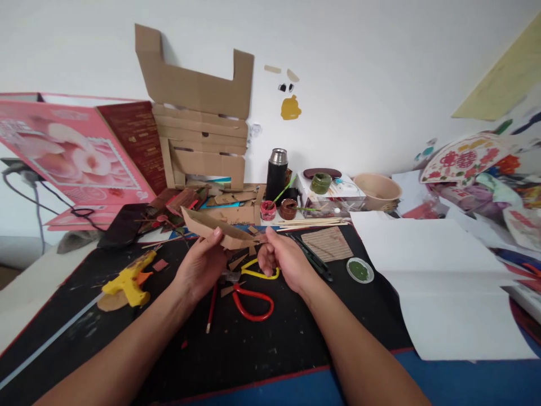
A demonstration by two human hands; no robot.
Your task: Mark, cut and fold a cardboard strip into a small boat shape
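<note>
A boat-shaped piece of folded cardboard (217,226) is held above the black mat, its pointed right end toward my other hand. My left hand (205,262) grips it from below, thumb on its near side. Beside that right end, my right hand (281,256) has thumb and fingers drawn together; what they pinch is too small and blurred to make out. Under the hands lie scissors with one red handle (253,304) and one yellow handle (260,270). A red pencil (212,307) lies just left of them, among cardboard scraps.
A yellow glue gun (131,279) lies at left with its long stick. Behind stand a black thermos (276,175), paint jars (288,208) and a leaning cardboard sheet (203,113). To the right are a lid of green paint (360,270), corrugated cardboard (327,243) and white paper (439,270).
</note>
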